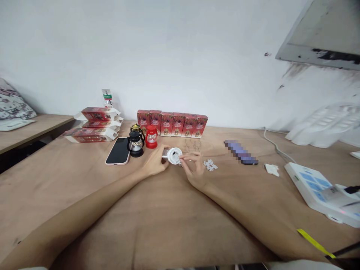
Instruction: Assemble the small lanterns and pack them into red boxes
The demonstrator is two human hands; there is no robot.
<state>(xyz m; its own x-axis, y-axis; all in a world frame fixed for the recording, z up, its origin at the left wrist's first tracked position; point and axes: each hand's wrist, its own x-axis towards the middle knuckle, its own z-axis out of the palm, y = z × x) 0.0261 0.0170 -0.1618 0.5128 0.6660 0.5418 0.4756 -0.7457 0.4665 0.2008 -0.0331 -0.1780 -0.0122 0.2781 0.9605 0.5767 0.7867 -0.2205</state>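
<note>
My left hand is closed round a small white lantern, held on its side just above the wooden table with its round base facing me. My right hand pinches a thin small tool or part against that base; I cannot make out what it is. Just behind my left hand stand a black lantern, a red lantern and a gold-topped one. A few small white pieces lie beside my right hand.
A row of red boxes lines the wall. Opened red boxes are stacked at the left, with a phone face down beside them. A white device, a cable and a white scrap lie to the right.
</note>
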